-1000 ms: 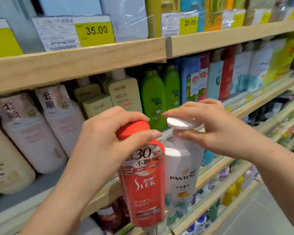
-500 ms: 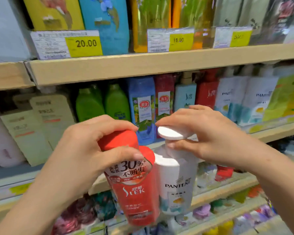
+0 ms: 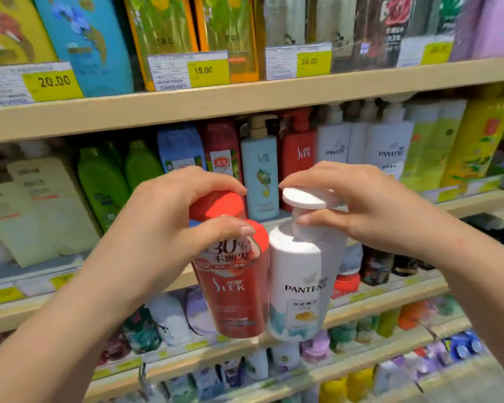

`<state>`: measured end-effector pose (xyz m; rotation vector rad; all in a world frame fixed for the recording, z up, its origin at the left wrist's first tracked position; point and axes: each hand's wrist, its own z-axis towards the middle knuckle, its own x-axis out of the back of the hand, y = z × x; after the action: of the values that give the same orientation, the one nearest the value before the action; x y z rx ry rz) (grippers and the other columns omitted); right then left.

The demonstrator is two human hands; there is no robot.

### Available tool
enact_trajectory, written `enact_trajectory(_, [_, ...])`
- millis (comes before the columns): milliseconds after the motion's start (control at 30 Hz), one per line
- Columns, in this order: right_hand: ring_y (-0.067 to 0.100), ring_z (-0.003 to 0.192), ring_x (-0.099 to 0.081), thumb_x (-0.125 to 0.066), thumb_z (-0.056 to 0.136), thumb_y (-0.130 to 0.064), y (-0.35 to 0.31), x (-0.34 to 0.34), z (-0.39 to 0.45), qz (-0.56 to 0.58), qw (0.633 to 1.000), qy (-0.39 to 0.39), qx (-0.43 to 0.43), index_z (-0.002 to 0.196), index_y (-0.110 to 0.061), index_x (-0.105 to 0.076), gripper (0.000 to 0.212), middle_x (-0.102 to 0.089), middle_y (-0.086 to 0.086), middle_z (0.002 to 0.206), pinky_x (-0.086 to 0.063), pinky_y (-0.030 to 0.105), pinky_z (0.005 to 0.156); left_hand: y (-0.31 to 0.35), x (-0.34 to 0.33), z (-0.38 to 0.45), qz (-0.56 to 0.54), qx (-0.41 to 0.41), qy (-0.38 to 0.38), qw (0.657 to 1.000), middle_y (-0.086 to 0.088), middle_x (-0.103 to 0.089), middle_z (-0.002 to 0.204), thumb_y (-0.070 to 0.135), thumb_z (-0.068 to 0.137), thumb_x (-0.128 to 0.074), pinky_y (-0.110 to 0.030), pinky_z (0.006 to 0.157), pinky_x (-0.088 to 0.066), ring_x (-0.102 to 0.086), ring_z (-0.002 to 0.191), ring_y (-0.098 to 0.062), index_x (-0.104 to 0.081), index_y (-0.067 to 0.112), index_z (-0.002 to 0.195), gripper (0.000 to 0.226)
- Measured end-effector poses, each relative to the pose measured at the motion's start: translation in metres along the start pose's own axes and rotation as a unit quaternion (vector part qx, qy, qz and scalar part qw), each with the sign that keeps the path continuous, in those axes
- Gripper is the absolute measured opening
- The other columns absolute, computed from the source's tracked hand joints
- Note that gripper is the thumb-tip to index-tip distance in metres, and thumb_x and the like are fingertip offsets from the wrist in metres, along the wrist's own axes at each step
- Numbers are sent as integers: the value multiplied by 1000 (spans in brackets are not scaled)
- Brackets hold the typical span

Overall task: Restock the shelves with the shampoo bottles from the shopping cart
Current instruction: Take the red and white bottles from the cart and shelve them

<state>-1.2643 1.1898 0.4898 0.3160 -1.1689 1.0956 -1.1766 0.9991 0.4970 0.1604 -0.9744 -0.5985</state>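
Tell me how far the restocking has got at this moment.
Done: cannot tell; the cart is out of view. In hand: the left hand grips a red Slek pump bottle, the right hand a white Pantene pump bottle. Left: shelving both, likely beside the matching red bottle and white bottles.

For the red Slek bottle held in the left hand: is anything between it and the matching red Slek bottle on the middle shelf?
Nothing visible stands between them. The red Slek bottle, gripped at its cap by the left hand, hangs in open air in front of the shelf. The matching bottle stands up and right, at the front row.
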Motion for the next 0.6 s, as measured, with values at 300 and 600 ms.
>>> enact_trajectory(300, [8,91,-53,-64,78,-33,69,68,-13,11,996,74,57,111,-25,-59,34,-61,-5,102,-39,24,76,50,-33,59,77,-66,68,993,25,-54,87,50,66,-51,3,72,-34,-47,83,15,-53,36,91,29])
enact_trajectory(600, [6,100,-51,-55,79,-26,151,121,-1,-23,971,160,175,114,-19,-57,36,-52,-12,105,-41,22,84,81,-83,135,200,-93,157,963,7,-47,90,42,75,-52,-13,75,-31,-45,87,-12,-56,18,101,35])
